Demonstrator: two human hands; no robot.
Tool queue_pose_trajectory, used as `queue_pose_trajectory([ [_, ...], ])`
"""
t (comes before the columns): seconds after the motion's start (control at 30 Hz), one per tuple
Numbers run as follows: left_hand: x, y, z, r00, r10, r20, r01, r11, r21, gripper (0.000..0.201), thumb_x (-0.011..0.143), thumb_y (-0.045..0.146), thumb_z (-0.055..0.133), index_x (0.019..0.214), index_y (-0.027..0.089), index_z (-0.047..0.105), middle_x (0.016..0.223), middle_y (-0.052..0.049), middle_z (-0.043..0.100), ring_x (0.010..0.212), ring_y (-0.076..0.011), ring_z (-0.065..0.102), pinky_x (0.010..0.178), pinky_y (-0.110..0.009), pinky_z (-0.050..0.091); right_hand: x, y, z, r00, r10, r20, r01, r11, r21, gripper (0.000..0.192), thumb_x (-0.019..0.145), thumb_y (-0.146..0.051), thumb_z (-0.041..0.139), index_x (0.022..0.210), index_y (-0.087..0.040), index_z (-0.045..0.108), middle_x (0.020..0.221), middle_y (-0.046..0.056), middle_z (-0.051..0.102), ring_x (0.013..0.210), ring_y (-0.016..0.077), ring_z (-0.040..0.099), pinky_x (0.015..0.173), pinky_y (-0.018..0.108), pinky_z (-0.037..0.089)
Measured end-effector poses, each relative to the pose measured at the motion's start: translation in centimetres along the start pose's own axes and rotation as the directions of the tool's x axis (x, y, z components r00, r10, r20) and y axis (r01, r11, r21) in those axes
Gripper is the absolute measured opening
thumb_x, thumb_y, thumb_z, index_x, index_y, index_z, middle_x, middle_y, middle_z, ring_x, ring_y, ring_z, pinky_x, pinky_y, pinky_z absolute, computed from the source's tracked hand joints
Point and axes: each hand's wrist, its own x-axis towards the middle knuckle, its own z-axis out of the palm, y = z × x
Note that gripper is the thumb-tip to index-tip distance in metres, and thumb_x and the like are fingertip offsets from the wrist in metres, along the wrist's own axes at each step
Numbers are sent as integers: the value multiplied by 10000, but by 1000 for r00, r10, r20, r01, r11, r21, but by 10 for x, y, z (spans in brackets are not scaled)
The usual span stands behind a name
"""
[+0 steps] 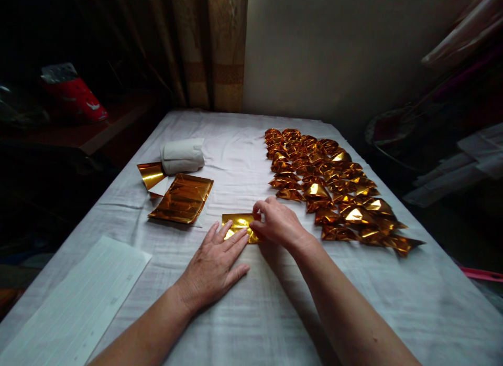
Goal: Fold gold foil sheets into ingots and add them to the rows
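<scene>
Mid-fold on a single gold foil sheet [239, 227], lying flat on the white-clothed worktop [275, 313] near its middle, just in front of the wrists. Left hand [214, 264] spread open and laid flat, palm down, fingertips resting on the sheet's near-left part and pinning it to the cloth. Right hand [277, 222] curled, thumb and forefinger pinching the sheet's right edge, seemingly turning that edge over; exact crease hidden under the fingers. Judged as an early fold of one piece, not a finished one: still a flat rectangle, unlike the puffed folded gold pieces [334, 190] packed in rows to the right, close by but apart from the hands. Next move likely calling for a steady hold from the flat hand, a clean alignment of the lifted edge, and a firm press along the crease, foil being slippery and quick to wrinkle. Farther left, a stack of unfolded gold sheets [181, 198], a white roll [183, 156] behind it, and a ruled white paper [78, 303] at the near-left corner.
</scene>
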Motion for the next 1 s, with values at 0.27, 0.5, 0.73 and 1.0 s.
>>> queue_pose_trajectory([
  [0.27, 0, 1, -1, 1000, 1, -13, -1, 1000, -24, 525, 959, 409, 523, 1450, 238, 456, 1436, -77, 549, 1393, -321, 395, 1161, -581, 249, 2, 2, -1, 998, -47, 41, 47, 999, -7, 131, 785, -307, 704, 896, -240, 693, 937, 35, 638, 759, 168, 595, 587, 254, 328],
  [0.5, 1, 2, -2, 1000, 0, -30, -1, 1000, -29, 505, 955, 395, 537, 1433, 242, 480, 1416, -75, 569, 1391, -317, 401, 1167, -587, 233, -4, 6, 6, 994, -106, -36, 111, 981, 161, 33, 777, -206, 684, 795, -223, 661, 781, -6, 662, 698, 139, 569, 598, 228, 334],
  [0.73, 1, 2, -2, 1000, 10, -11, -10, 999, -35, 480, 969, 389, 518, 1422, 232, 487, 1429, -65, 557, 1372, -300, 429, 1175, -581, 205, -12, 10, 16, 996, 31, -83, 12, 877, 480, 246, 831, -278, 646, 1065, -204, 669, 787, -8, 699, 686, 136, 610, 630, 232, 408],
  [1.0, 1, 4, -1, 999, -4, -45, 0, 997, -79, 377, 1001, 346, 460, 1352, 252, 562, 1369, -48, 613, 1333, -271, 485, 1172, -561, 219, -10, 13, 27, 994, 58, -95, -5, 875, 484, 116, 803, -227, 632, 868, -228, 729, 807, -7, 738, 722, 147, 649, 647, 241, 438],
])
